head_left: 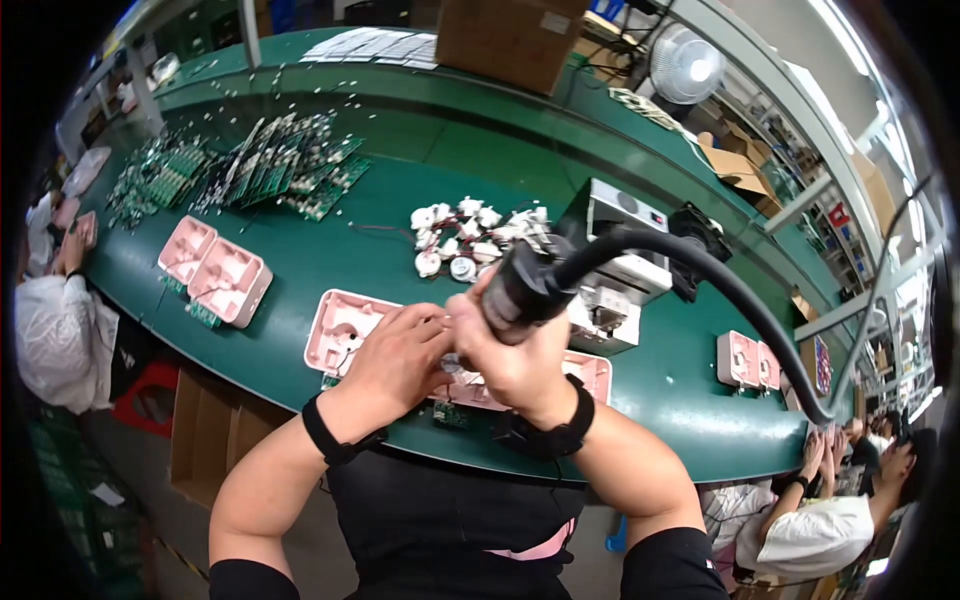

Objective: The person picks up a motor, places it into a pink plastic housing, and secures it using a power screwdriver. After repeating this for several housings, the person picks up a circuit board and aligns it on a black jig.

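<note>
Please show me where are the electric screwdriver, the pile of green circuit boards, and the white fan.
electric screwdriver [522, 290], head view, on its black barrel.
pile of green circuit boards [285, 165], head view, on the pile's middle.
white fan [686, 66], head view, on its round grille.

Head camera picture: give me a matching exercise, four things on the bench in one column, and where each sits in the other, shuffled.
Things:
1. power screwdriver
2. circuit boards
3. white round parts
4. cardboard box

Places:
A. heaped on the green bench far left
B. on the far edge of the bench
C. gripped in the right hand
D. piled mid-bench, just beyond the hands

Pairs: 1-C, 2-A, 3-D, 4-B. The left hand rests on a pink tray beside the right.
</note>
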A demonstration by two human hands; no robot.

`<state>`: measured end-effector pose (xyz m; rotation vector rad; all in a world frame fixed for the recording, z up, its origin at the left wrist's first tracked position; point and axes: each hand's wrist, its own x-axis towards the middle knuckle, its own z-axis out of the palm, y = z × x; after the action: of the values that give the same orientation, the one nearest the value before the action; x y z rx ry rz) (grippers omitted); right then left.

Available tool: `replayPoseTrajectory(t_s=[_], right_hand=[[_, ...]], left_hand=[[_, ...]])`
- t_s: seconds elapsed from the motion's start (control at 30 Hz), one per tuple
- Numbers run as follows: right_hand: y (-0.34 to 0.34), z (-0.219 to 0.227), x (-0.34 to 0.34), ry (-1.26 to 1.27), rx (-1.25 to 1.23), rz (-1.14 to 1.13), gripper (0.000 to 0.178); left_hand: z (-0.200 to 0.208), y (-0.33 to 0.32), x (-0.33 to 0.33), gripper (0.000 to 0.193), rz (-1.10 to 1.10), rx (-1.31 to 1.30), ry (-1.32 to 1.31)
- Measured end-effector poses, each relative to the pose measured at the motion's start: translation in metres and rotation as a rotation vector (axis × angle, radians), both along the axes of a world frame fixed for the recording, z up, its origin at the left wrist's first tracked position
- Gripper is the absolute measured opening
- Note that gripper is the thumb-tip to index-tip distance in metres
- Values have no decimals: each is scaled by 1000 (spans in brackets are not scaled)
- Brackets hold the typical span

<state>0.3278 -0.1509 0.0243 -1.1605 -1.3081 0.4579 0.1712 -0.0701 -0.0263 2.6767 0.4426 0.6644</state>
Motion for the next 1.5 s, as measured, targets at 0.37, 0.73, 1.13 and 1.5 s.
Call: replayPoseTrajectory(t_s=[0.37,0.73,1.13,1.5], right_hand=[[-60,85,73,231,281,-202,25],[-37,71,114,266,86,-344,19],[-13,74,-25,350,212,259,28],[24,34,-41,281,15,223,29]], left_hand=[[36,0,-33,62,-11,-104,26],[9,12,-114,64,486,-344,-188],[-35,9,-121,62,460,-477,-267],[-36,8,-119,77,465,-271,-167]])
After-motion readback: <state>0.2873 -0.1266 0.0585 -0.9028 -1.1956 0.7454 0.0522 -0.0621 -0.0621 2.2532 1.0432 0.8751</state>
